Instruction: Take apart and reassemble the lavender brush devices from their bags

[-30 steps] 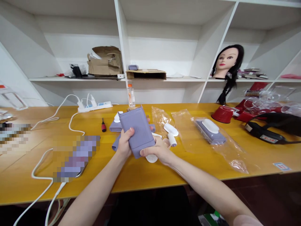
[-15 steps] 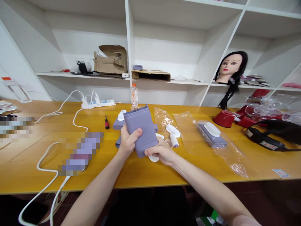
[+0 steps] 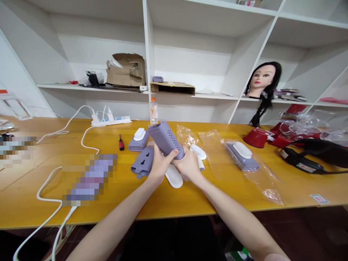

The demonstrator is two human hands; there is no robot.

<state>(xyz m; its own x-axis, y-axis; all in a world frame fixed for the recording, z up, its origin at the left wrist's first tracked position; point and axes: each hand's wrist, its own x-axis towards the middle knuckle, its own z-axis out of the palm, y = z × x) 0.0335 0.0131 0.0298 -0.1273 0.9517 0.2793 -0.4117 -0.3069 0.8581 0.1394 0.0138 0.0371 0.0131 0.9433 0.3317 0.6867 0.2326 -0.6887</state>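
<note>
A lavender plastic casing (image 3: 165,140) with rounded edges, held tilted above a yellow wooden table (image 3: 81,214), its upper end pointing away to the left. Rows of small round perforations mark the face near the lower end. Both hands close on the casing: the left hand (image 3: 161,166) wraps its middle with the thumb across the face, and the right hand (image 3: 189,167) grips the lower end, so the two hands nearly touch.

Just left of the hands lie a lavender slotted sleeve (image 3: 141,162) and a lavender unit with a white oval cap (image 3: 138,139). A white oval plate (image 3: 173,177) lies beneath the hands, and a white oval piece (image 3: 198,152) and a small white cylinder (image 3: 200,164) lie just to the right. Farther right, a similar unit (image 3: 241,156) sits in a transparent plastic bag (image 3: 261,177).

A red-handled screwdriver (image 3: 121,143) and a white power strip (image 3: 111,121) lie farther left. A small sticker (image 3: 318,198) on the table edge and a label (image 3: 306,167) on a black strap are too small to read; no brand is legible.
</note>
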